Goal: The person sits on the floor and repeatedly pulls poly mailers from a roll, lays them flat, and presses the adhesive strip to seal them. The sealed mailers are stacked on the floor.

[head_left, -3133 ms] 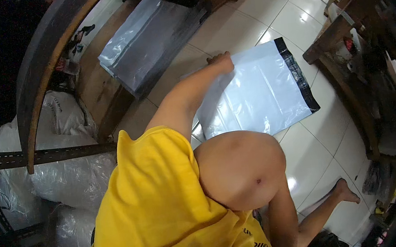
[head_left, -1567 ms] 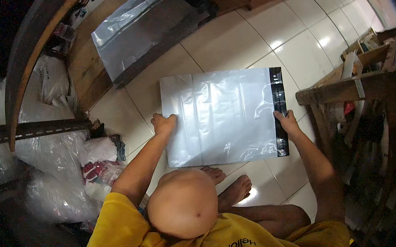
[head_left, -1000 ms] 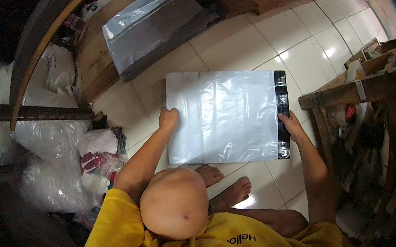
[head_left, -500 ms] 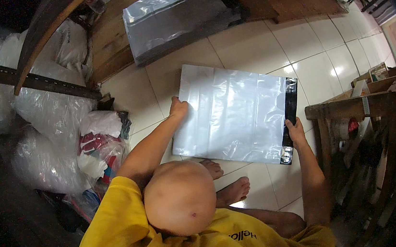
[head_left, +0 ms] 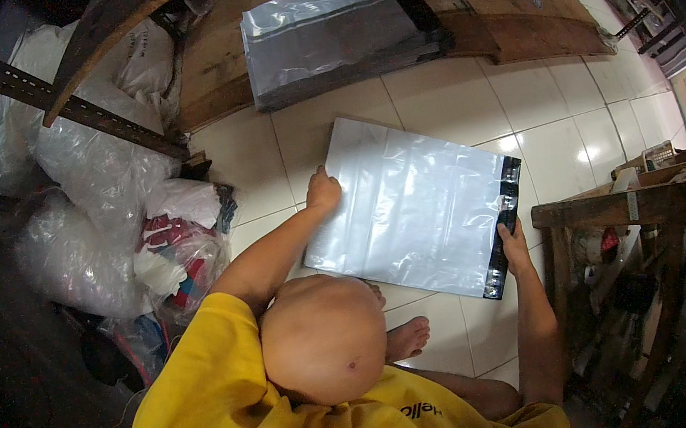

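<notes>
A shiny whitish plastic mailing bag with a black strip along its right end lies tilted between my hands, over the tiled floor. My left hand is closed on its left edge, fingertips hidden beneath. On the black strip at the other end, my right hand grips with the thumb on top. Whether one bag or a thin pile is held, I cannot tell. Beyond it, a thick stack of similar bags, black ends to the right, rests on brown cardboard.
Large clear plastic sacks and bundled cloth crowd the left, under a perforated metal shelf bar. A wooden bench with clutter below stands at right. My bent knee rises close to the bag's near edge.
The held bag has turned slightly clockwise, its black end coming down nearer to me. Both hands keep their grip. The whole view has shifted a little.
</notes>
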Motion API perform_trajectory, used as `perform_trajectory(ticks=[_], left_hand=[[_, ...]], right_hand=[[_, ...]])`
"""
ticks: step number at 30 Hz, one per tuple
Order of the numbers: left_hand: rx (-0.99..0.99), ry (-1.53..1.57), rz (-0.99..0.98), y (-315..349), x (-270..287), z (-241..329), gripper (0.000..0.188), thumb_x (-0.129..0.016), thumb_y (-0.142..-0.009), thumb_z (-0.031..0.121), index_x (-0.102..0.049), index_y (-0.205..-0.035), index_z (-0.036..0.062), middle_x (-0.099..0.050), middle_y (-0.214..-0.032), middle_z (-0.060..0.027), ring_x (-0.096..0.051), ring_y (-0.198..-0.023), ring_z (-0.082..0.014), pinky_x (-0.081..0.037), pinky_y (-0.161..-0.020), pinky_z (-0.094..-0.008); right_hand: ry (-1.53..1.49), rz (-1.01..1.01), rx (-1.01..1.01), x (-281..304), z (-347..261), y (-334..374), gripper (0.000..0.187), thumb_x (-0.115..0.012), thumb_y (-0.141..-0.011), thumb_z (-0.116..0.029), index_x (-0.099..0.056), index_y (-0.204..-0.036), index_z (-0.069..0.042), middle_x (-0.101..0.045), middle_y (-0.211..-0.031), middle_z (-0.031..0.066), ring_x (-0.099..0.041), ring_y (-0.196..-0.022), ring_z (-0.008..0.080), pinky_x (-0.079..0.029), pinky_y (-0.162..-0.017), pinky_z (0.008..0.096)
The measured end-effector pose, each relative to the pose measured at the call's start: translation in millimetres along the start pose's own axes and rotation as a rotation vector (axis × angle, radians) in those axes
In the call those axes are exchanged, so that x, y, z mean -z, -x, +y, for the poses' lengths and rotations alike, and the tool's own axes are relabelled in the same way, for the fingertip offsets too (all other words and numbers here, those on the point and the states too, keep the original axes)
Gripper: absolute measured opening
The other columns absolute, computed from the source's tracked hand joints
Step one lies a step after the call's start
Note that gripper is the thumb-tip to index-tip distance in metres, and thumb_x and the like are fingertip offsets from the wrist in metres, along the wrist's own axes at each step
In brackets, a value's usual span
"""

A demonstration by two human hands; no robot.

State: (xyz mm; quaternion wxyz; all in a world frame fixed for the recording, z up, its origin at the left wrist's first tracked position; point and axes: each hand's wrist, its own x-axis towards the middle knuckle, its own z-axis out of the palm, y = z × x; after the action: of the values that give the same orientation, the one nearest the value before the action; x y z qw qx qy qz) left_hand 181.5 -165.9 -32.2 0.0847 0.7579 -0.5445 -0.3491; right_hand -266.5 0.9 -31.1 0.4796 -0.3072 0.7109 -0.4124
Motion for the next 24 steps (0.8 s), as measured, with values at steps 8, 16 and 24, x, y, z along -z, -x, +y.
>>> perform_trajectory(ticks=[8, 16, 24], left_hand=[[0.02, -0.01, 0.049, -3.6, -15.6, -7.2, 0.049, -0.043, -0.096, 0.019, -0.041, -0.141, -0.0009, -0.052, -0.133, -0.0286, -0.055, -0.12, -0.0441, -0.046, -0.101, -0.0496], [-0.018, 0.101, 0.093, -6.3, -14.5, -8.3, 0.05, -0.048, -0.092, 0.017, -0.046, -0.138, -0.0033, -0.056, -0.13, -0.0303, -0.056, -0.121, -0.0436, -0.044, -0.105, -0.0474], [0.036, 0.147, 0.047, -17.2, -7.8, -11.0, 0.051, -0.052, -0.089, 0.018, -0.049, -0.133, -0.007, -0.058, -0.128, -0.0309, -0.055, -0.123, -0.0434, -0.043, -0.107, -0.0461]], right_hand=[[0.061, 0.0, -0.156, -7.3, -11.3, 3.2, 0.04, -0.054, -0.101, -0.014, -0.043, -0.139, -0.007, -0.06, -0.119, 0.0077, -0.057, -0.105, 0.0194, -0.047, -0.095, 0.0378], [0.066, 0.018, -0.093, -2.0, -1.7, -0.1, 0.034, -0.054, -0.101, -0.014, -0.045, -0.132, -0.002, -0.062, -0.114, 0.0104, -0.06, -0.099, 0.0197, -0.049, -0.09, 0.0376], [0.137, 0.106, 0.03, -6.8, -2.1, 1.8, 0.031, -0.055, -0.1, -0.012, -0.047, -0.127, 0.001, -0.063, -0.108, 0.0125, -0.062, -0.094, 0.0192, -0.052, -0.085, 0.0347]])
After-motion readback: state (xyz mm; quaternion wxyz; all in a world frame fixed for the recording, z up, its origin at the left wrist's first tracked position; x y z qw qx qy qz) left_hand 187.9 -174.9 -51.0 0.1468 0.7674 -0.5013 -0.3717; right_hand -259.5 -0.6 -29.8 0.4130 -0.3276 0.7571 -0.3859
